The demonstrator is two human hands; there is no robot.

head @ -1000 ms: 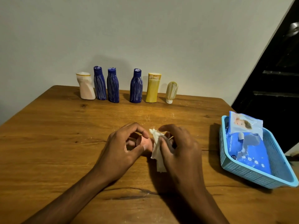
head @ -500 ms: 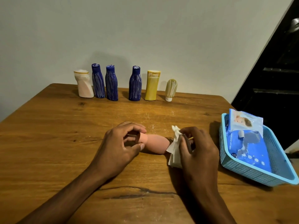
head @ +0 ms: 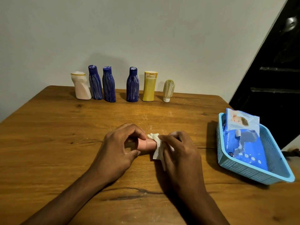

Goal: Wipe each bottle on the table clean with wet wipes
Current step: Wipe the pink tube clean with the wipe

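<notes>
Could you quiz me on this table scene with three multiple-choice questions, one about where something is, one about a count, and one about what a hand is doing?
1. Where does the pack of wet wipes lie?
A. In the blue basket at the right
B. Against the wall, among the bottles
C. Under the left hand

2. How many dark blue bottles stand in the row at the back?
A. One
B. Three
C. Five

3. What is the right hand doing?
A. Resting flat on the table
B. Reaching into the basket
C. Holding a white wipe against the pink bottle

Answers: 1 A, the pack sits inside the basket. 2 B, three blue bottles stand there among six bottles. 3 C, its fingers press the wipe round the pink bottle while the left hand grips the other end.
</notes>
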